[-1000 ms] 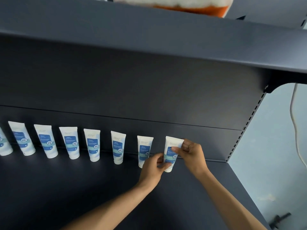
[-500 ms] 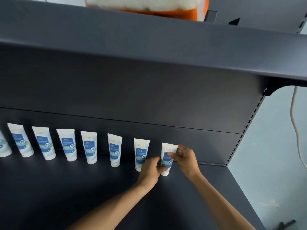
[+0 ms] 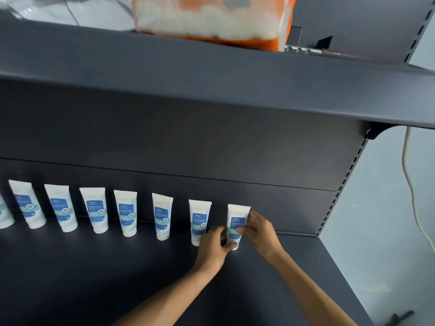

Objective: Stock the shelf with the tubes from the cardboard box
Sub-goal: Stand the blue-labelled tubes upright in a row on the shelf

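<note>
- Head view: the person is standing at a dark grey shelf (image 3: 117,278), with both bare forearms reaching in from the lower edge.
- A row of white tubes with blue labels is standing cap-down along the back of the shelf, each leaning against the back panel (image 3: 211,142).
- The end tube (image 3: 236,222) is standing at the right end of the row, with its cap touching the shelf.
- The left hand (image 3: 213,245) is gripping the end tube low down, its fingers curling round the left side and its thumb (image 3: 229,245) pressing across the front near the cap.
- The right hand (image 3: 260,231) is gripping the same tube from the right, its fingertips (image 3: 240,230) pinching the label area and the other fingers wrapping behind the right edge.
- The neighbouring tube (image 3: 199,220) is standing just left of the end tube; the left hand is overlapping its lower right corner, and contact cannot be told.
- Six further tubes are standing at even gaps toward the left edge, the last one (image 3: 4,217) being cut off by the frame.
- The upper shelf (image 3: 211,85) is carrying an orange and white soft pack (image 3: 211,20) above the row.
- A pale cable (image 3: 409,184) is hanging on the light wall to the right of the shelf unit.
</note>
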